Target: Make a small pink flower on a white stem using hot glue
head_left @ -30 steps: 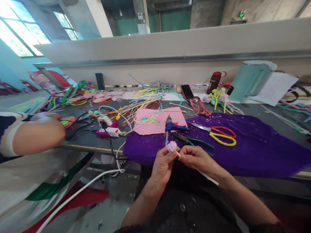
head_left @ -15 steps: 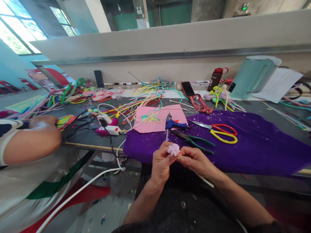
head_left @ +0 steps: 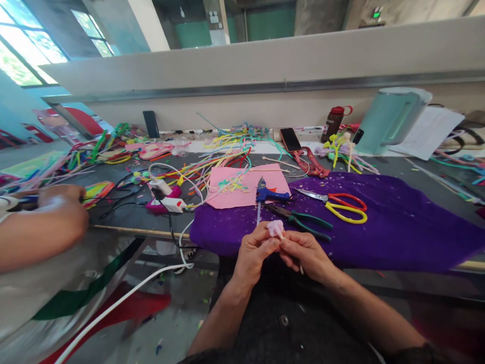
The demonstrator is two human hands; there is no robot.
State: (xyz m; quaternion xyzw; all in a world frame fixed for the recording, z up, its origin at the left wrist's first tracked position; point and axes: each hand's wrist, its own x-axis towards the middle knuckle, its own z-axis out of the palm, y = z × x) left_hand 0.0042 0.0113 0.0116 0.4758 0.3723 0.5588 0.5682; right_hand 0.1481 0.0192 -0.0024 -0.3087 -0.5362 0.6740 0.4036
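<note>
A small pale pink fuzzy flower [head_left: 276,228] on a thin whitish stem [head_left: 301,269] is held up in front of me, above the table's front edge. My left hand [head_left: 255,248] is closed, thumb and fingers pinching at the flower's base. From the other side, my right hand [head_left: 307,251] pinches the stem just under the bloom, and the stem's lower end pokes out below those fingers. Just beyond my hands lie a blue glue gun [head_left: 271,194], green-handled pliers [head_left: 303,221] and scissors [head_left: 344,208] with red and yellow handles.
A purple cloth [head_left: 397,227] covers the near tabletop, with a pink sheet [head_left: 223,197] at its left. Behind are bundled pipe cleaners [head_left: 227,156], a phone [head_left: 291,140], a bottle [head_left: 334,124] and a pitcher [head_left: 397,121]. A power strip [head_left: 172,204] and another person's arm [head_left: 56,222] are at left.
The flower has turned in my hands, now showing its side and the stem's top. The stem's lower end has swung from pointing right to downward. The other person's arm has shifted slightly left.
</note>
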